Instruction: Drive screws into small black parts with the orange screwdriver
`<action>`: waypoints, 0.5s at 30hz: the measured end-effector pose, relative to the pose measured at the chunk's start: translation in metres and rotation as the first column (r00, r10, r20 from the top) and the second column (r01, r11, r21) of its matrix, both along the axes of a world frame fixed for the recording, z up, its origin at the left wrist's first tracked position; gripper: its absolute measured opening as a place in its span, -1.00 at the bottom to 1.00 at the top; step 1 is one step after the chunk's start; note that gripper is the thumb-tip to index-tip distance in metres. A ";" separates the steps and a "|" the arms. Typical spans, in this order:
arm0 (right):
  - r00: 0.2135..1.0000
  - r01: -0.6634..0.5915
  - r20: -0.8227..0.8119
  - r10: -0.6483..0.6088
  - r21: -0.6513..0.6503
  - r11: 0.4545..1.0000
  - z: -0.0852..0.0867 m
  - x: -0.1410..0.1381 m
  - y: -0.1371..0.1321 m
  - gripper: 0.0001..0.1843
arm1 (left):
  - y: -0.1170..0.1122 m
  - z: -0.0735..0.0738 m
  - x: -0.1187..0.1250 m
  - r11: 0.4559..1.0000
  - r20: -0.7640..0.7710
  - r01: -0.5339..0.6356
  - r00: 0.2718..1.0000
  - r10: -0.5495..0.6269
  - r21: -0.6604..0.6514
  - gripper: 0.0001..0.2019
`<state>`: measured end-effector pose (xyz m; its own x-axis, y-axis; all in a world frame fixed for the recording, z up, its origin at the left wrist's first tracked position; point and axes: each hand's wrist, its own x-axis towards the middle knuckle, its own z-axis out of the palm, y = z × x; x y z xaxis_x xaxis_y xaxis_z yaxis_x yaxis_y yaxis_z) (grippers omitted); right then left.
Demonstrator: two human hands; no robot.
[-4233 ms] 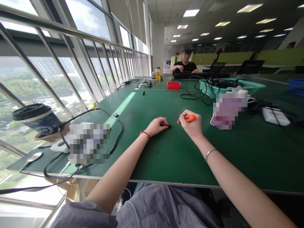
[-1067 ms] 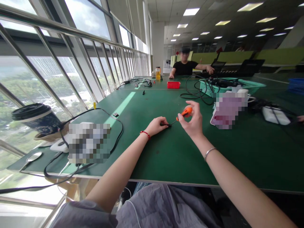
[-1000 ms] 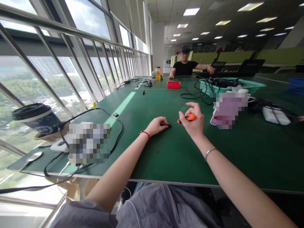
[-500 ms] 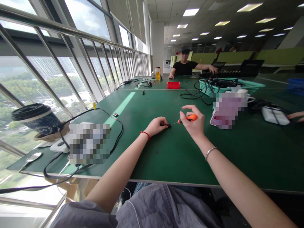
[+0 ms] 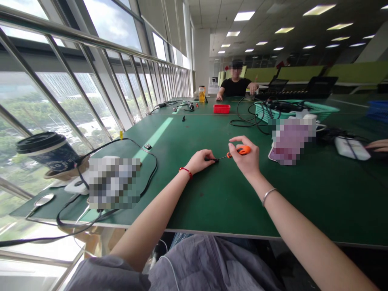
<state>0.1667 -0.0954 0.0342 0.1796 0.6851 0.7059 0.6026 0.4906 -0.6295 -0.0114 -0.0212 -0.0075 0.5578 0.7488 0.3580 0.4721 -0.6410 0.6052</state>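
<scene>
My left hand (image 5: pixel 198 160) rests on the green table (image 5: pixel 212 194), fingers closed round a small black part (image 5: pixel 209 159) that is mostly hidden. My right hand (image 5: pixel 247 158) holds an orange-handled screwdriver (image 5: pixel 239 151) between thumb and fingers. The tool lies nearly level, its thin shaft pointing left with the tip on the black part. A red cord circles my left wrist and a silver bangle my right.
A lidded paper cup (image 5: pixel 45 151) and black cable (image 5: pixel 145 178) lie at left. A teal basket (image 5: pixel 303 107) with cables, a red tray (image 5: pixel 221 108) and a white power strip (image 5: pixel 351 147) sit farther off. A person in black (image 5: pixel 238 85) sits at the far end. Another hand (image 5: pixel 377 144) shows at the right edge.
My right fingers have shifted their hold round the screwdriver handle, which dropped from tilted up to nearly level. My left hand stayed put. The person at the far end drew an arm back.
</scene>
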 end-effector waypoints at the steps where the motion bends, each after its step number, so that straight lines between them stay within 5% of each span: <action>1: 1.000 -0.017 0.002 0.017 -0.009 1.000 0.000 0.000 -0.001 -0.78 | 0.000 0.000 0.000 1.000 -0.001 0.000 1.000 0.000 0.000 -0.97; 3: 0.999 -0.047 -0.003 0.047 0.016 0.999 0.000 -0.001 -0.001 -0.78 | 0.000 -0.001 0.000 1.000 -0.002 -0.004 1.000 0.004 0.001 -0.97; 9: 0.998 -0.065 -0.010 0.068 0.142 0.988 -0.002 0.000 0.003 -0.27 | 0.000 0.000 0.001 1.000 -0.004 -0.020 1.000 0.020 -0.002 -0.96; 15: 0.998 0.022 0.054 -0.025 0.049 0.999 0.000 -0.001 -0.002 -0.64 | -0.001 0.000 0.001 1.000 -0.006 -0.024 1.000 0.024 -0.008 -0.95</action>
<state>0.1654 -0.0971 0.0346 0.1552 0.6459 0.7475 0.6473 0.5051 -0.5708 -0.0108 -0.0220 -0.0077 0.5412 0.7649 0.3492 0.4908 -0.6246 0.6074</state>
